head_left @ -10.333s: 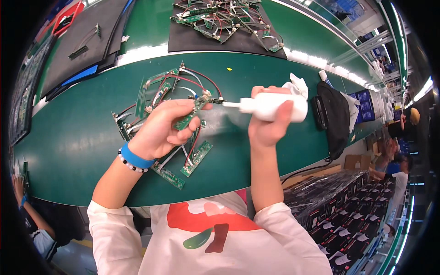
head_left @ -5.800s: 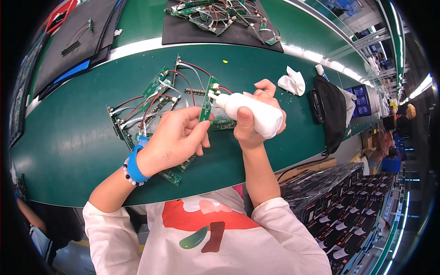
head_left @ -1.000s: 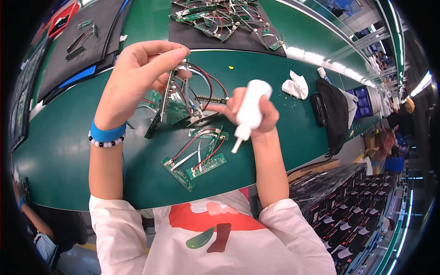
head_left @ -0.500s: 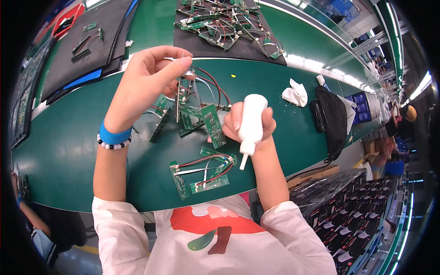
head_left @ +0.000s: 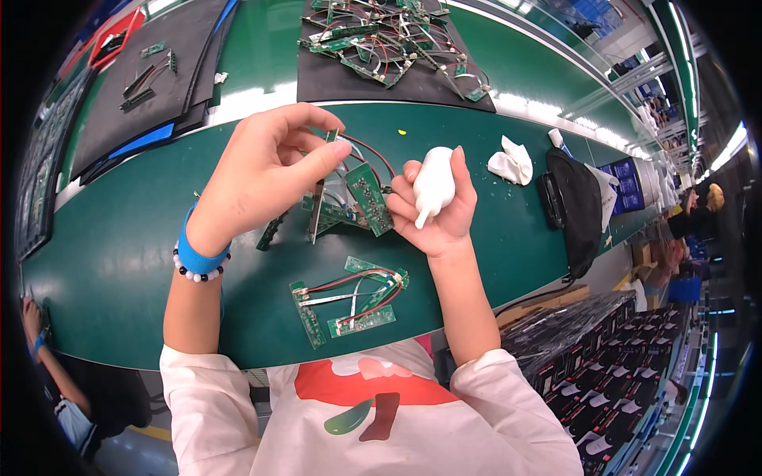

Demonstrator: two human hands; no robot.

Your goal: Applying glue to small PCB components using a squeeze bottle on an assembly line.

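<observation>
Bottle point(head_left: 436, 181) | within right hand point(head_left: 447, 226) | circuit board point(head_left: 317, 208) | hanging from left hand point(head_left: 268, 174)

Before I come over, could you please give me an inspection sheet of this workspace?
Surface: smooth dark-green tabletop, with a small yellow scrap toward its far side.
Job's things: wired set of narrow green circuit boards lying near the front edge.
Clutter: crumpled white tissue; black fabric bag at the right.
Left hand: grip pinching a slim upright circuit board near its top.
Right hand: grip around a white plastic bottle.
Cables: thin red and white wires linking the front set.
Surroundings: tangled board pile on a black sheet beyond; co-worker's hand far left.
</observation>
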